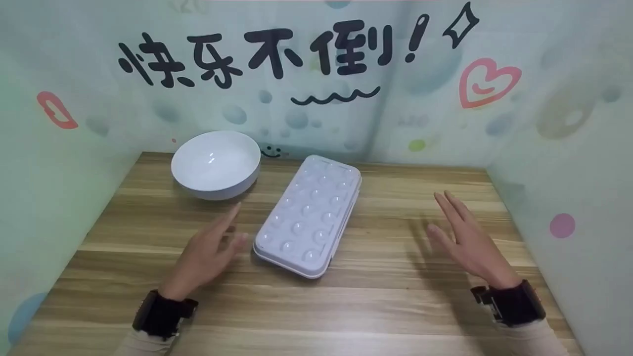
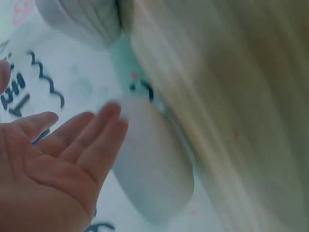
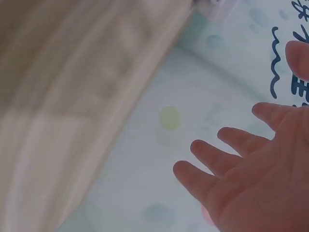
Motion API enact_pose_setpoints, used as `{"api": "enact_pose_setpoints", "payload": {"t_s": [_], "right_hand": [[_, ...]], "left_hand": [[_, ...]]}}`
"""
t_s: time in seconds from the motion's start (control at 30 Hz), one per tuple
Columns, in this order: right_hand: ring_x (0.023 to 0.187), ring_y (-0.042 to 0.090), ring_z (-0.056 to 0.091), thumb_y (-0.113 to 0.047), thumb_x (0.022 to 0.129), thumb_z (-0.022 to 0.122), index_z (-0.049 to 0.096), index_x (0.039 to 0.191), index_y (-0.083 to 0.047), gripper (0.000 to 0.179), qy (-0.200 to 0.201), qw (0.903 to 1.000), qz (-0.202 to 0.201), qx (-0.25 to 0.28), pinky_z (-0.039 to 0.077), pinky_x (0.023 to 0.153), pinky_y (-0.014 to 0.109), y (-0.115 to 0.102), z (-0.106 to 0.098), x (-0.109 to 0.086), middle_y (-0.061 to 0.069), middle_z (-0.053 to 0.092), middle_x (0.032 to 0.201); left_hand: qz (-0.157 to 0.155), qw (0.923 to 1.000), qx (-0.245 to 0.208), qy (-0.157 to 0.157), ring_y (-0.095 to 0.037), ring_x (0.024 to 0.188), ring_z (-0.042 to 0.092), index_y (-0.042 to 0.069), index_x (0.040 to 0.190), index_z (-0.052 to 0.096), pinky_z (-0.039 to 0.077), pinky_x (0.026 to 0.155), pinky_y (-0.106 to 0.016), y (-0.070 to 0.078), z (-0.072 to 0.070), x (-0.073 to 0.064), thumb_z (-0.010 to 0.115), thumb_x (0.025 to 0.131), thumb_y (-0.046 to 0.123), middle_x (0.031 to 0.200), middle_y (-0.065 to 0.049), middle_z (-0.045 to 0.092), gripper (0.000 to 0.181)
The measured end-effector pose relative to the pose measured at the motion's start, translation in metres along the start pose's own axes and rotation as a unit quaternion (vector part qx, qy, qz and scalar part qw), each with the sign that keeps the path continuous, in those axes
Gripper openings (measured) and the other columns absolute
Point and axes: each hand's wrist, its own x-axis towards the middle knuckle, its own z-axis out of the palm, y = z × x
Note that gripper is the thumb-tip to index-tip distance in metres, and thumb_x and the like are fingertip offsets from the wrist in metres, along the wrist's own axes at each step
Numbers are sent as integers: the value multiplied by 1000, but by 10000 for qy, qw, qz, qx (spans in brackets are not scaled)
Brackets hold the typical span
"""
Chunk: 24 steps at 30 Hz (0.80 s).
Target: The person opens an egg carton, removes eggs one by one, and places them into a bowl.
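Note:
A white egg box (image 1: 301, 217) with a closed, bumpy lid lies at a slant in the middle of the wooden table. Behind and left of it stands a white bowl (image 1: 217, 163), whose visible inside holds nothing. My left hand (image 1: 205, 257) hovers just left of the box's near end, fingers extended, touching nothing. In the left wrist view the bowl (image 2: 152, 164) appears beyond that hand's fingertips. Well to the right of the box, my right hand (image 1: 470, 242) is held above the table with straight fingers and nothing in it.
The wooden table (image 1: 395, 306) is bounded by a pale printed backdrop (image 1: 316, 118) at the back and both sides. Dark lettering and a pink heart (image 1: 489, 83) decorate it. Black wrist straps (image 1: 517, 302) are worn on both arms.

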Motion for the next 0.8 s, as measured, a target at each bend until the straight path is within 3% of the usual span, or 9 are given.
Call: {"api": "enact_pose_setpoints", "payload": {"t_s": [0.1, 0.23, 0.37, 0.53, 0.7, 0.8], "right_hand": [[156, 51, 24, -38, 111, 56, 21, 171, -20, 72, -50, 9996, -110, 240, 27, 115, 78, -7, -7, 23, 20, 19, 174], [154, 48, 30, -37, 112, 54, 25, 169, -14, 68, -185, 9960, -159, 859, 31, 119, 70, -15, -8, 55, 20, 25, 173], [152, 45, 37, -39, 112, 53, 26, 169, -14, 68, -501, 9869, 75, 1529, 38, 118, 64, -24, -5, 83, 16, 27, 173], [146, 41, 47, -35, 110, 58, 30, 168, -14, 67, -807, 9682, 516, 2312, 48, 111, 59, -37, 13, 116, 18, 32, 170], [144, 45, 47, -29, 108, 62, 26, 167, -5, 73, -1074, 9423, 931, 3030, 52, 107, 60, -52, 42, 143, 24, 28, 170], [144, 47, 47, -31, 107, 63, 26, 166, -4, 75, -1152, 9388, 1146, 3038, 52, 106, 60, -58, 56, 154, 26, 28, 170]], "left_hand": [[-45, 9989, -318, -355, -36, 139, 57, 30, 170, 25, 44, 114, -62, 6, 11, 3, 56, 106, 58, 166, -12, 44, 77], [-145, 9958, -559, -715, -37, 150, 45, 25, 170, 25, 36, 121, -62, 16, 25, 10, 58, 104, 61, 168, -12, 41, 82], [-410, 9907, -901, -935, -37, 159, 29, 20, 170, 24, 24, 127, -60, 23, 34, 15, 58, 103, 63, 173, -12, 31, 87], [-795, 9820, -1506, -818, -37, 154, 38, 12, 168, 29, 33, 124, -57, 30, 39, 19, 59, 105, 55, 169, -18, 37, 83], [-869, 9753, -1923, -652, -35, 147, 46, 7, 166, 33, 44, 117, -52, 32, 43, 22, 65, 105, 43, 165, -20, 43, 77], [-956, 9715, -2068, -649, -34, 143, 49, 8, 166, 33, 51, 110, -49, 34, 45, 22, 67, 104, 38, 164, -20, 43, 77]]}}
